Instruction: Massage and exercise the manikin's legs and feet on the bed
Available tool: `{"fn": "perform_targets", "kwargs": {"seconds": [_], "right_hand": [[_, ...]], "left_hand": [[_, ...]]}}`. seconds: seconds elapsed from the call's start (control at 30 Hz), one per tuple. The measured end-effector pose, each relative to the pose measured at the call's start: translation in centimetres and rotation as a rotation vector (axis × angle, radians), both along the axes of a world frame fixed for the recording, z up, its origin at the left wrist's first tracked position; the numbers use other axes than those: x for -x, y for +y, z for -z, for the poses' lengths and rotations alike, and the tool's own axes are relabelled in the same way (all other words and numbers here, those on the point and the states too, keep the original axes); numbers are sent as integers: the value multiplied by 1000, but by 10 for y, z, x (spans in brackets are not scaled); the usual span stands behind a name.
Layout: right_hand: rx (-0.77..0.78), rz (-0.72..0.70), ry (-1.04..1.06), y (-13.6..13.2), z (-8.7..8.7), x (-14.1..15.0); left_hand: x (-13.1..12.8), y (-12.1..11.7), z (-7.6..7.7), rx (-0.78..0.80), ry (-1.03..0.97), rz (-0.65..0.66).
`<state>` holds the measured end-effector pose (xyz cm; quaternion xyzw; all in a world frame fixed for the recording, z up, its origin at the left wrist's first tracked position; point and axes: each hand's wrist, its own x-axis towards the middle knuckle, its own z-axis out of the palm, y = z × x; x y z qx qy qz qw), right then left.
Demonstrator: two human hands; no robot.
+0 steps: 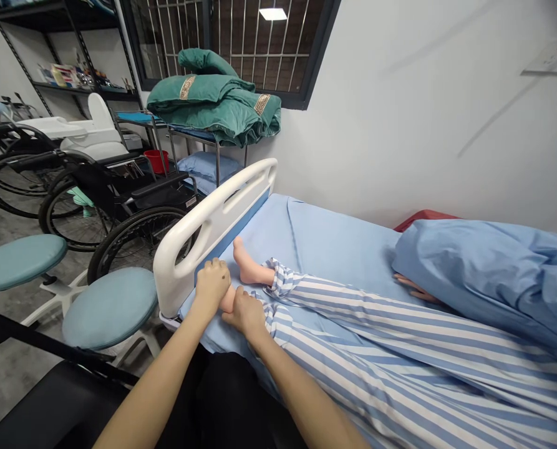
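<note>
My left hand point(213, 282) is wrapped over the toe end of the near foot point(228, 299) of a figure lying on the bed. At the ankle of that same foot, my right hand point(247, 312) grips with the thumb on the near side. Most of the foot is hidden under my hands. The far foot point(249, 267) is bare, rests on the sheet with toes up, and is touched by neither hand. Both legs wear blue-and-white striped trousers point(353, 312), the cuffs bunched above the ankles.
A white footboard point(213, 215) stands just beyond the feet. Blue bedding point(484, 268) covers the figure's upper part, with a hand point(416, 288) showing beneath it. Round stools point(112, 305) and wheelchairs point(128, 199) are at left. Green folded quilts point(217, 103) lie on a stand by the window.
</note>
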<state>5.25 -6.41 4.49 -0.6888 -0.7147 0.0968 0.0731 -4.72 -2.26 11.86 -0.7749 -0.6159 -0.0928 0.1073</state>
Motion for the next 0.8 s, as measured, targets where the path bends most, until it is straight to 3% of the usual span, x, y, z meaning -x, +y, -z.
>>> {"fn": "perform_targets", "kwargs": {"seconds": [0.27,0.47,0.63,0.7,0.8], "right_hand": [[38,-15,-5,0,-2,-1],[43,9,17,-4,-7,1],[10,-134,302,2,-26,-16],[-101,-206,421,16,-38,-30],[-236,-171,412,49,-53,-51]], "left_hand": [[-3,-9,11,-80,-125,-120],[8,-17,15,-121,-363,-104],[35,-6,-8,66,-459,56],[45,4,-18,189,-547,133],[55,21,-19,405,-812,202]]}}
